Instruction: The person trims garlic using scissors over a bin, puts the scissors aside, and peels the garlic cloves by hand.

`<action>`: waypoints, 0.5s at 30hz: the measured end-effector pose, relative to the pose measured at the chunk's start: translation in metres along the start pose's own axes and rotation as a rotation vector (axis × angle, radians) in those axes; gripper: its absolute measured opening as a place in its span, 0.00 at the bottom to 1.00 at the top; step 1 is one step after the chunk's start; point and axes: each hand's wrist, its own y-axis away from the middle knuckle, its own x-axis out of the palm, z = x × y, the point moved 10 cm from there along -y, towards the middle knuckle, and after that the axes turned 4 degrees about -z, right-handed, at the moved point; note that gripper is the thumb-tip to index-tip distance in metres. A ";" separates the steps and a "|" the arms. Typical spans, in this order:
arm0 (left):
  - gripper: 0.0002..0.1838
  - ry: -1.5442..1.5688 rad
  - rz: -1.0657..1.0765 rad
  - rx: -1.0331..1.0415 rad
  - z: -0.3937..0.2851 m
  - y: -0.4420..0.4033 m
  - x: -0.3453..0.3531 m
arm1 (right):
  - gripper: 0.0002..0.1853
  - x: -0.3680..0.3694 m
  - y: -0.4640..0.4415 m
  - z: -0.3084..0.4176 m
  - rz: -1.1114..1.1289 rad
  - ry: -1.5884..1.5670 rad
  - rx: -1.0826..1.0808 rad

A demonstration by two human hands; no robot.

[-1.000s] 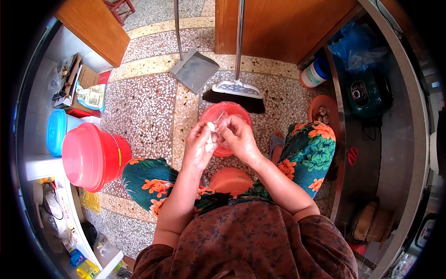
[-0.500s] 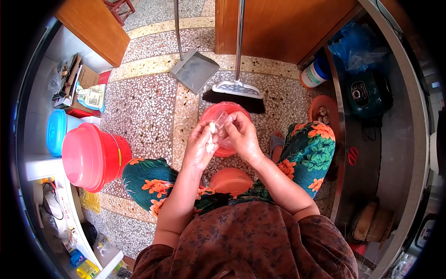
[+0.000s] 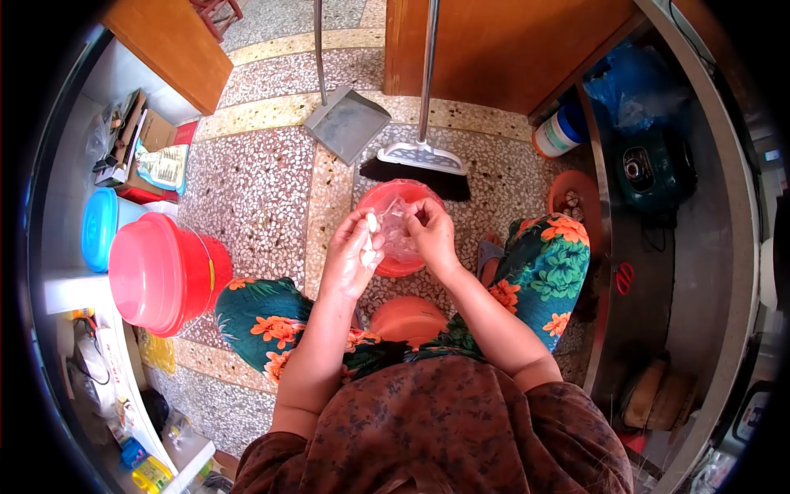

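White garlic cloves (image 3: pixel 372 222) show between the fingers of my left hand (image 3: pixel 352 257), which is closed around them. Close on its right, my right hand (image 3: pixel 430 237) has its thumb and forefinger pressed together; anything between them is too small to name. Both hands are above a red basin (image 3: pixel 374 196) with a clear plastic bag or lining in it. An orange-red bowl (image 3: pixel 409 319) is on the floor between my legs, partly under my clothing. Whole garlic bulbs (image 3: pixel 573 200) lie in an orange basin (image 3: pixel 562 183) beside my right knee.
A grey dustpan (image 3: pixel 347 123) and a broom (image 3: pixel 421 156) stand beyond the red basin. On the left are a lidded red bucket (image 3: pixel 156 276) and a blue-lidded container (image 3: pixel 100 230). The right shelf holds a green appliance (image 3: pixel 650 169) and red scissors (image 3: pixel 624 277).
My right hand has moved slightly away from the left hand, widening the gap between them. The left hand still holds the cloves. The view has shifted slightly.
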 end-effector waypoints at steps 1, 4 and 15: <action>0.10 0.000 0.012 -0.002 0.000 0.000 0.000 | 0.03 -0.006 -0.005 -0.016 -0.039 0.128 -0.058; 0.10 -0.006 0.016 0.010 -0.001 0.001 -0.004 | 0.04 -0.009 -0.011 -0.039 -0.087 0.298 -0.084; 0.09 0.026 -0.036 0.040 -0.010 0.005 -0.013 | 0.10 -0.005 -0.022 -0.083 -0.060 0.574 -0.041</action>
